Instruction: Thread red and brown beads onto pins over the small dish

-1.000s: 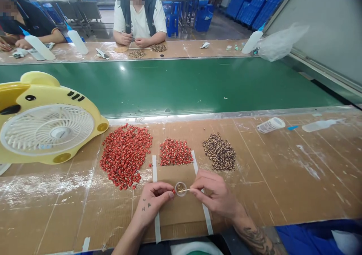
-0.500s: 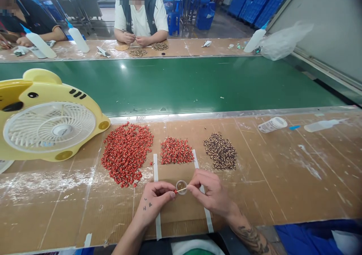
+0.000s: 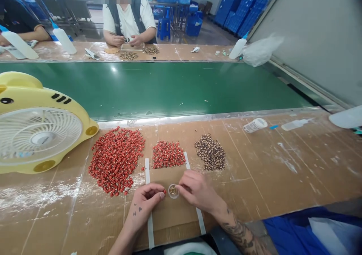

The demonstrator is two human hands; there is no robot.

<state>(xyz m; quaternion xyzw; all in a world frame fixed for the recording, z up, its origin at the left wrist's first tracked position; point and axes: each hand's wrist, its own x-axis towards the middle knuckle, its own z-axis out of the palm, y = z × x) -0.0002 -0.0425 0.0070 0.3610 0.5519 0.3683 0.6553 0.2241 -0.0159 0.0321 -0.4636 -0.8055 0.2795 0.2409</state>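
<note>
My left hand (image 3: 144,202) pinches a small red bead-like piece (image 3: 164,191) between thumb and forefinger, just left of a small clear round cup (image 3: 173,191). From the other side, my right hand (image 3: 196,190) has its fingertips closed on a thin pale stick (image 3: 175,189), mostly hidden, at the cup's rim. The cup stands on a cardboard sheet (image 3: 174,215) edged by two white tape strips. Beyond it lies a small heap of red pieces (image 3: 169,154), with a larger red heap (image 3: 117,160) to the left and a heap of dark-and-tan beads (image 3: 209,152) to the right.
A yellow fan (image 3: 42,130) stands at the left. White bottles, including a lying jar (image 3: 255,125) and a nozzle bottle (image 3: 295,124), are at the right. A green belt (image 3: 175,89) runs across; beyond it a person (image 3: 128,21) handles small things.
The stick has moved from the red piece to the cup as my right hand shifted. My left hand still pinches the red piece. The whole view has swung a little to the right.
</note>
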